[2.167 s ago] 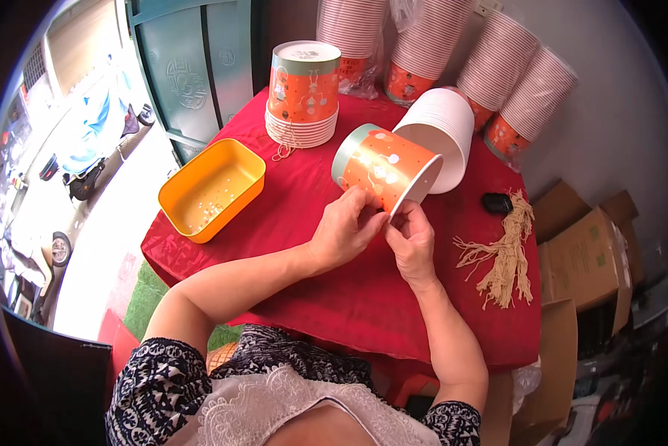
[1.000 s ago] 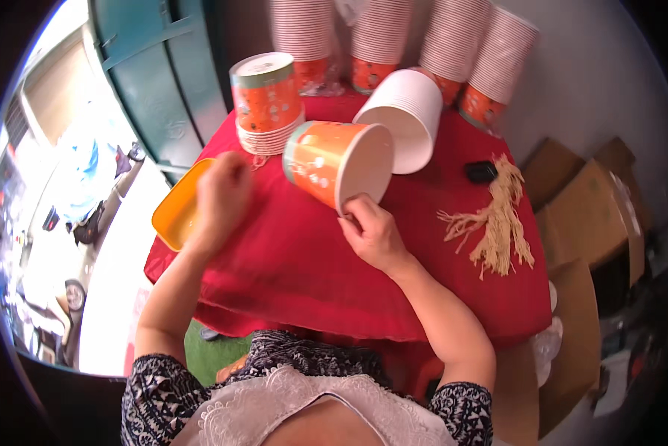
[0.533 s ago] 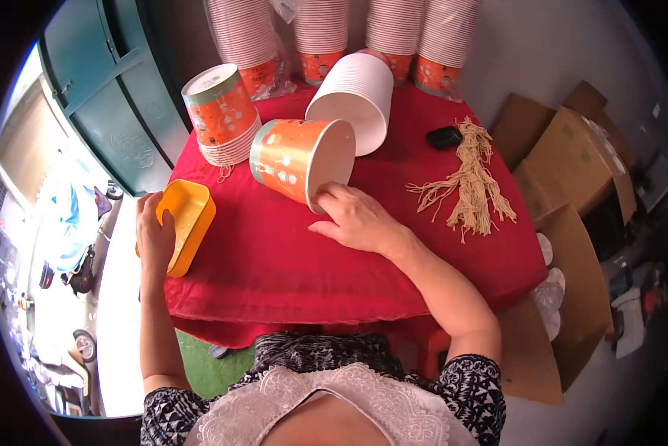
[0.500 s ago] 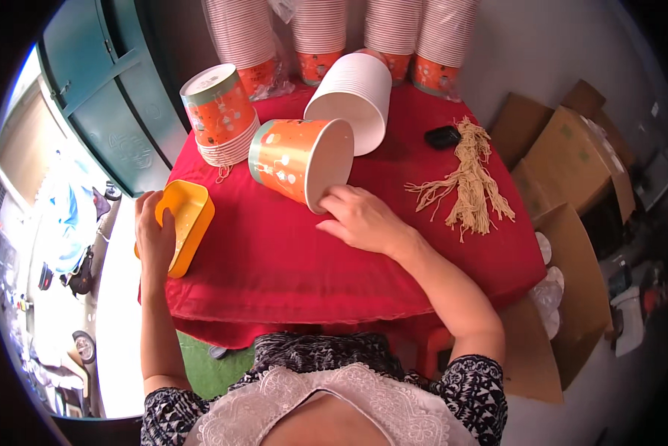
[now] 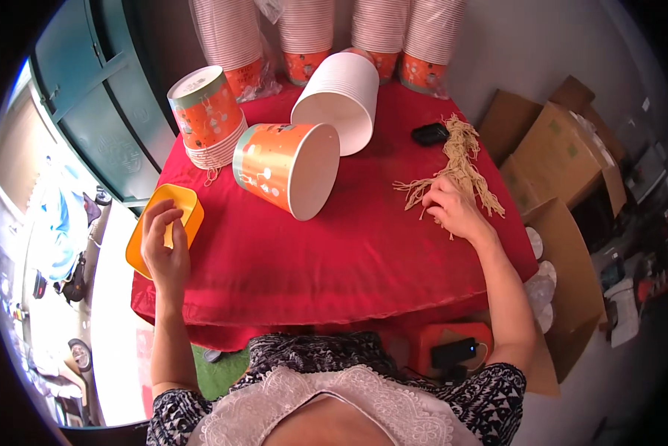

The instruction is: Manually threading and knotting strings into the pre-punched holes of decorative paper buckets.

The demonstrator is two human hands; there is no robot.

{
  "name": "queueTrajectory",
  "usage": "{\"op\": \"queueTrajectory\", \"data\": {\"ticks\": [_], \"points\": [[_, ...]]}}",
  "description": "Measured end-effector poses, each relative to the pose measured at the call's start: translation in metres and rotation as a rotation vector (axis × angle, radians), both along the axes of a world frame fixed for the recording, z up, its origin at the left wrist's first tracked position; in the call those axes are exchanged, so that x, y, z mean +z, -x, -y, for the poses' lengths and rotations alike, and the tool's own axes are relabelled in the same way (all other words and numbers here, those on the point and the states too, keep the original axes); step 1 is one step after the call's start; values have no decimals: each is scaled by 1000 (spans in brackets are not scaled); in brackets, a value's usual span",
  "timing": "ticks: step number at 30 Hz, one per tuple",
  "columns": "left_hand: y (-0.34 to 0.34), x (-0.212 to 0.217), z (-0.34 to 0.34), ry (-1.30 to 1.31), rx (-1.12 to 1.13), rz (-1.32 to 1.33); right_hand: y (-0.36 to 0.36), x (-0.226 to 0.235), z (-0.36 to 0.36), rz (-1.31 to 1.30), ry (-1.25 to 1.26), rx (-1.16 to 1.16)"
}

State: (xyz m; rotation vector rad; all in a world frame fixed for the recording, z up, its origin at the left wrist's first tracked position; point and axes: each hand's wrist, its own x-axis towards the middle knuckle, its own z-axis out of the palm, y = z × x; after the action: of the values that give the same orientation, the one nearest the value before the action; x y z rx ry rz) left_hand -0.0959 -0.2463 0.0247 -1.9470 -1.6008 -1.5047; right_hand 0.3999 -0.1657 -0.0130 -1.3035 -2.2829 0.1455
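On the red tablecloth [image 5: 334, 245], the limp, light bundle of tan fibre strings [image 5: 460, 163] is pinched by the right hand [image 5: 453, 212] at its loose ends, while the left hand [image 5: 163, 245], fingers curled, is dipped into the shallow yellow plastic tray [image 5: 189, 212].

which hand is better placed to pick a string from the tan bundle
Right. The right hand already rests on the tan string bundle, while the left hand is across the table at the yellow tray.
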Motion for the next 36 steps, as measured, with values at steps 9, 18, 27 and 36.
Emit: {"op": "queueTrajectory", "data": {"ticks": [9, 18, 27, 36], "points": [[-2, -5, 5, 42, -14, 57, 1, -1, -12, 69, 72, 86], [-10, -10, 6, 72, -78, 97, 60, -7, 28, 152, -223, 293], [-58, -9, 31, 436, -404, 238, 193, 2, 96, -642, 53, 323], [-100, -9, 26, 767, -599, 325, 210, 3, 96, -751, 204, 257]]}}
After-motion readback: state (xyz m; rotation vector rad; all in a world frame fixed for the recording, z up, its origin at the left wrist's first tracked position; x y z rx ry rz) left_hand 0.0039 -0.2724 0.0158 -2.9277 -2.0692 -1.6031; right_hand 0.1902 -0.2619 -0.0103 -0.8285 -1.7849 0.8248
